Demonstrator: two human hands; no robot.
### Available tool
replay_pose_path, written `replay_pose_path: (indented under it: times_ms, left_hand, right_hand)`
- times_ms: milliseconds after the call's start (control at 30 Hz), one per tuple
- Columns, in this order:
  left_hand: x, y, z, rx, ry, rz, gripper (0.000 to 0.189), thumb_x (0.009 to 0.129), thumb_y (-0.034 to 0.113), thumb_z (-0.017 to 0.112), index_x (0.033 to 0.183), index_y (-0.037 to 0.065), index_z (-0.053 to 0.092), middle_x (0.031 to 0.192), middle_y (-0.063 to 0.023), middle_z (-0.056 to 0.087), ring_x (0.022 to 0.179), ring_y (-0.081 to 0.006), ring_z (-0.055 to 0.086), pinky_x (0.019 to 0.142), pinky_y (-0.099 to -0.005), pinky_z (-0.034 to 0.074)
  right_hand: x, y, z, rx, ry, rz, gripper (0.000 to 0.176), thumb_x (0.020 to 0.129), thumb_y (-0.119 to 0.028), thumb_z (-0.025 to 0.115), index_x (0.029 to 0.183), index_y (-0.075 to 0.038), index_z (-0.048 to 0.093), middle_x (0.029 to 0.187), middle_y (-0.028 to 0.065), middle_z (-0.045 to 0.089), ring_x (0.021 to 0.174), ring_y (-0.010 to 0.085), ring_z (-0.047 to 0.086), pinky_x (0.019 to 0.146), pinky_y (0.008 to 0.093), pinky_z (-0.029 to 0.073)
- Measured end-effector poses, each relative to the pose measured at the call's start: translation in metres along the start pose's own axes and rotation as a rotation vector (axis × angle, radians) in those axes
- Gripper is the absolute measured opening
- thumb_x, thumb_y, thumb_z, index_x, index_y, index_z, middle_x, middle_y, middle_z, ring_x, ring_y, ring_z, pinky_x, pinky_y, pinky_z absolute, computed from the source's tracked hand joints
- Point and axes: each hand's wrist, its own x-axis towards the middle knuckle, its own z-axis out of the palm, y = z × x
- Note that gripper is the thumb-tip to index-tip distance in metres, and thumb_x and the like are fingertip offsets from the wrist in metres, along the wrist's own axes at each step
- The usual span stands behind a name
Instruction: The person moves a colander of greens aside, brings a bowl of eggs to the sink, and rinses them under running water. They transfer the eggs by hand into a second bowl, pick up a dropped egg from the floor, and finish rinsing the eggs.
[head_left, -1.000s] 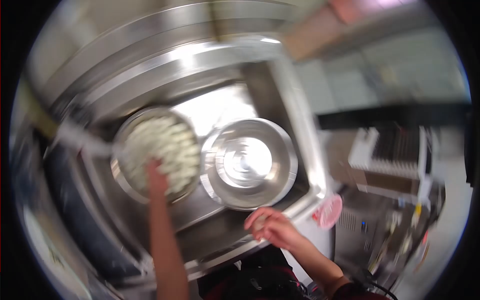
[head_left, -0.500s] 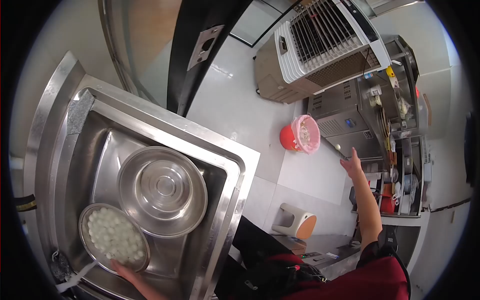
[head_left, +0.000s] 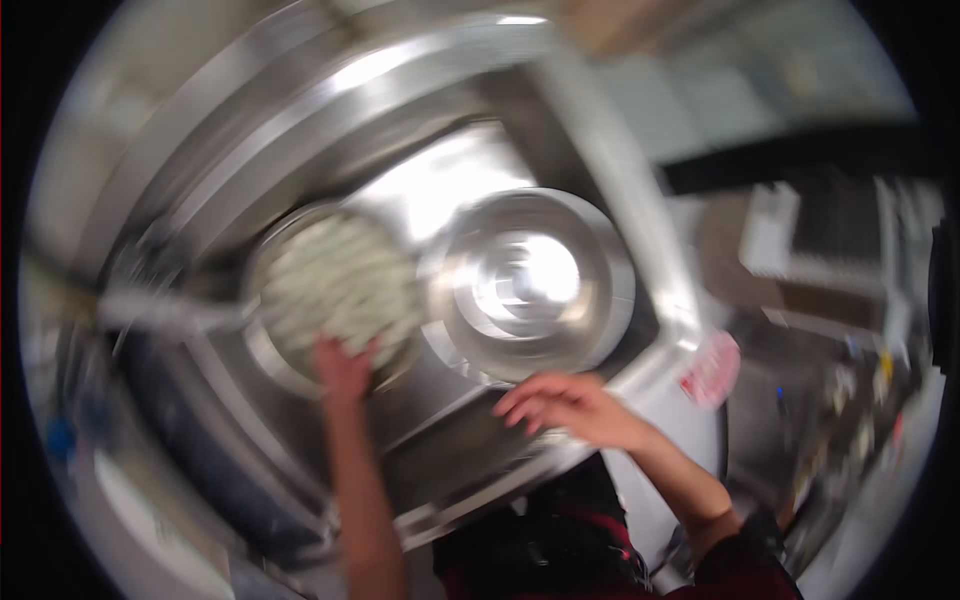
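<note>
A steel sink holds two round metal bowls. The bowl on the left is full of small whitish round pieces, smeared by motion. My left hand reaches into its near edge, fingertips apart at the pieces; no piece shows in its grasp. To the right stands a wide steel bowl with bright reflections inside. My right hand hovers over the sink's near edge, just below that bowl, with its fingers loosely spread and nothing in them.
A faucet extends toward the left bowl. Beyond the sink's right corner is a pink-lined bucket on the floor. Farther right are a large air cooler and blurred metal equipment. A dark bar crosses the upper right.
The view has swung toward the sink and blurred. My right hand has come from out over the floor to the sink's edge, and the small white ball near it no longer shows.
</note>
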Motion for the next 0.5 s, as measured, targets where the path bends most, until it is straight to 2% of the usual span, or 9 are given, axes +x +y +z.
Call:
replay_pose_path:
  times_ms: [33,67,133,200,267,333,400,467,500]
  left_hand:
    - [-0.011,0.007,0.010,0.023,0.040,0.086,0.034,0.082,0.029,0.042,0.109,0.007,0.041,0.110,-0.0081,0.044,0.102,-0.0236,0.042,0.081,-0.0423,0.040]
    - [-0.019,0.016,0.015,0.058,0.065,0.122,0.035,0.082,0.027,0.042,0.111,0.006,0.042,0.111,-0.0069,0.044,0.103,-0.0204,0.041,0.085,-0.0389,0.037]
    - [-0.035,0.012,0.006,0.301,0.177,0.261,0.041,0.083,0.026,0.042,0.117,0.004,0.037,0.118,-0.0087,0.040,0.109,-0.0196,0.037,0.091,-0.0335,0.030]
    - [-0.034,0.004,-0.009,0.350,0.276,0.336,0.043,0.083,0.026,0.042,0.119,0.003,0.035,0.121,-0.0098,0.037,0.112,-0.0200,0.034,0.093,-0.0315,0.026]
    - [-0.034,0.001,-0.011,0.419,0.350,0.385,0.046,0.083,0.025,0.041,0.122,0.002,0.032,0.124,-0.0109,0.034,0.115,-0.0203,0.031,0.095,-0.0294,0.022]
    - [-0.034,0.008,-0.004,0.177,0.441,0.348,0.046,0.084,0.025,0.040,0.123,0.002,0.031,0.127,-0.0127,0.030,0.118,-0.0215,0.027,0.096,-0.0291,0.021]
    - [-0.014,0.001,-0.014,0.131,0.425,0.319,0.051,0.084,0.031,0.038,0.125,0.003,0.027,0.128,-0.0125,0.029,0.118,-0.0213,0.027,0.096,-0.0299,0.022]
    - [0.008,-0.007,-0.018,-0.034,0.439,0.146,0.058,0.082,0.043,0.036,0.127,0.009,0.024,0.128,-0.0077,0.030,0.115,-0.0214,0.031,0.095,-0.0380,0.023]
    - [0.015,-0.008,-0.016,-0.048,0.446,0.151,0.058,0.082,0.043,0.036,0.127,0.009,0.024,0.128,-0.0077,0.030,0.115,-0.0214,0.031,0.095,-0.0380,0.023]
  right_hand:
    - [0.028,-0.001,0.008,-0.047,0.002,0.028,0.021,0.085,-0.013,0.042,0.098,0.000,0.050,0.096,0.0069,0.055,0.082,0.0126,0.053,0.070,0.0238,0.044]
    - [0.053,-0.004,0.014,-0.107,0.041,0.050,0.021,0.085,-0.013,0.041,0.097,0.000,0.050,0.097,0.0078,0.055,0.082,0.0135,0.053,0.071,0.0246,0.043]
    - [0.088,-0.012,0.020,0.007,0.084,0.151,0.025,0.083,-0.019,0.043,0.097,0.000,0.051,0.098,0.0114,0.054,0.089,0.0171,0.052,0.078,0.0288,0.041]
    - [0.130,-0.013,0.029,0.132,0.144,0.145,0.029,0.082,-0.024,0.044,0.097,0.000,0.051,0.098,0.0099,0.055,0.091,0.0168,0.050,0.082,0.0307,0.039]
    - [0.169,0.002,0.028,0.096,0.161,0.156,0.032,0.081,-0.026,0.045,0.103,-0.002,0.049,0.104,0.0098,0.051,0.097,0.0170,0.047,0.086,0.0310,0.035]
    - [0.202,0.018,0.036,-0.300,0.231,0.103,0.037,0.082,-0.029,0.044,0.110,-0.005,0.046,0.112,0.0105,0.046,0.103,0.0190,0.043,0.089,0.0303,0.031]
    - [0.234,0.045,0.033,-0.693,0.281,-0.025,0.043,0.080,-0.030,0.044,0.113,-0.002,0.043,0.115,0.0152,0.042,0.106,0.0267,0.040,0.089,0.0329,0.031]
    - [0.252,0.061,0.045,-0.784,0.339,-0.013,0.045,0.081,-0.031,0.043,0.115,-0.002,0.041,0.117,0.0155,0.041,0.108,0.0266,0.039,0.089,0.0326,0.030]
    - [0.259,0.069,0.047,-0.863,0.417,-0.005,0.048,0.081,-0.033,0.042,0.117,-0.002,0.039,0.118,0.0159,0.040,0.109,0.0266,0.038,0.090,0.0323,0.030]
